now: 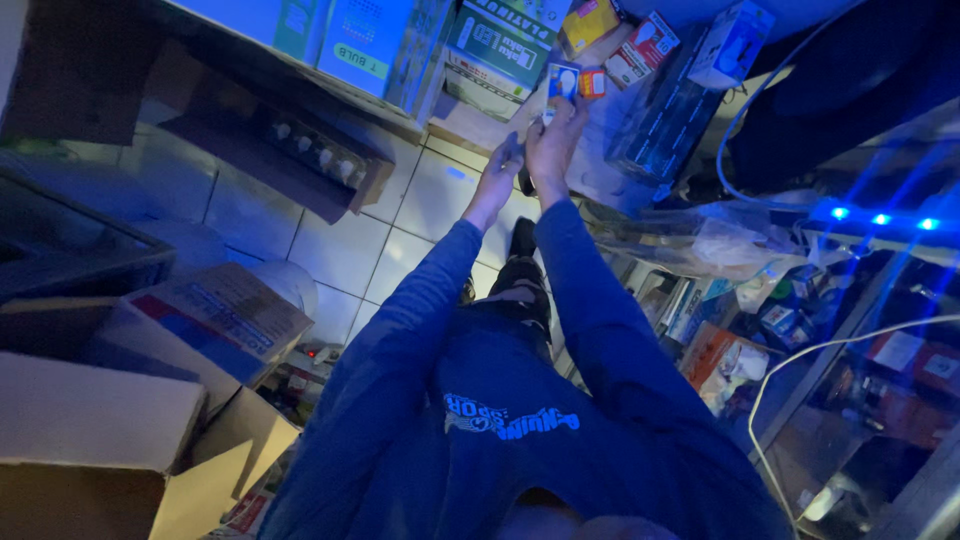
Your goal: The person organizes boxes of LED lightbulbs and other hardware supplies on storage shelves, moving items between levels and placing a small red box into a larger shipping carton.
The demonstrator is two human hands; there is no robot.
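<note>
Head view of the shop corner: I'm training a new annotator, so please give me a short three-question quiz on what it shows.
1. True or false: the right hand holds up a small blue-and-white cardboard box.
2. The floor below the outstretched arms is: A) pale square tiles, B) carpet, C) wooden planks.
3. How many small blue lights glow in a row at the right edge?

Key: 1 true; 2 A; 3 three.
</note>
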